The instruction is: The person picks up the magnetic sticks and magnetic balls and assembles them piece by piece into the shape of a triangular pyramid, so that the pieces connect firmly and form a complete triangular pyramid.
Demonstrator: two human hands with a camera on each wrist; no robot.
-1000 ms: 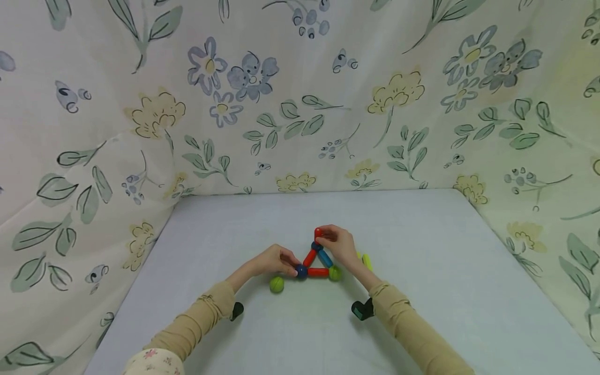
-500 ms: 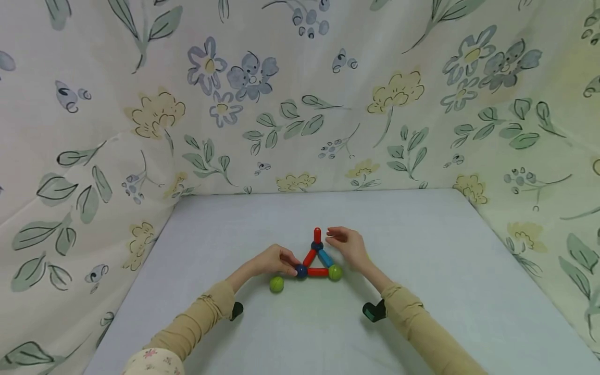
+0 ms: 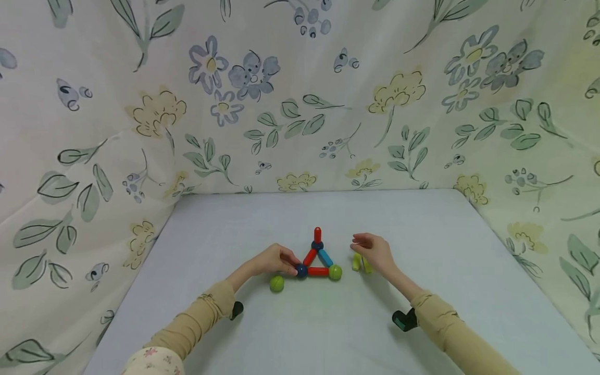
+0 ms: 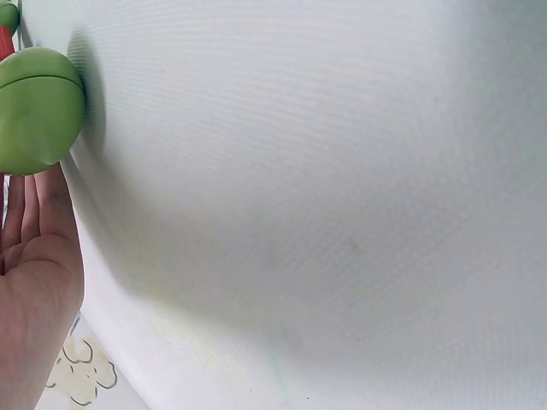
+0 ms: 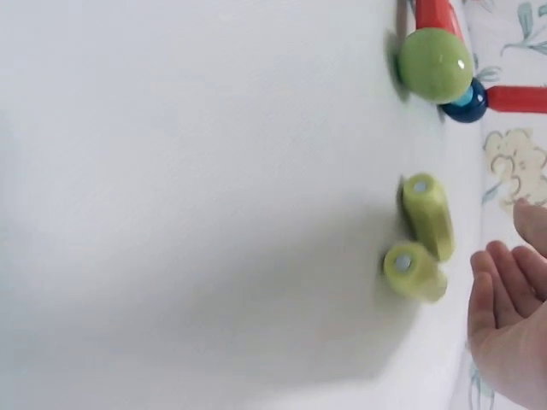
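Note:
A triangle of magnetic building rods and balls lies mid-table: a red bottom rod [image 3: 318,271], a red left rod [image 3: 309,258] and a blue right rod [image 3: 325,257]. My left hand [image 3: 276,259] pinches the dark blue ball [image 3: 301,270] at its left corner. A green ball [image 3: 335,272] forms the right corner. From the far dark blue ball [image 3: 317,245] another red rod [image 5: 517,99] stands upright. My right hand [image 3: 376,251], fingers loosely bent with nothing between them, hovers over two yellow-green rods [image 5: 429,218] right of the triangle.
A loose green ball [image 3: 277,284] sits just below my left hand, large in the left wrist view. The white tabletop [image 3: 300,333] ends at a flowered cloth [image 3: 300,104] hanging behind and at the sides. Dark wrist devices show at both sleeves.
My right hand has let go of the upright red rod and moved right, over the yellow-green rods. The rod stays standing. My left hand has stayed at the dark blue ball.

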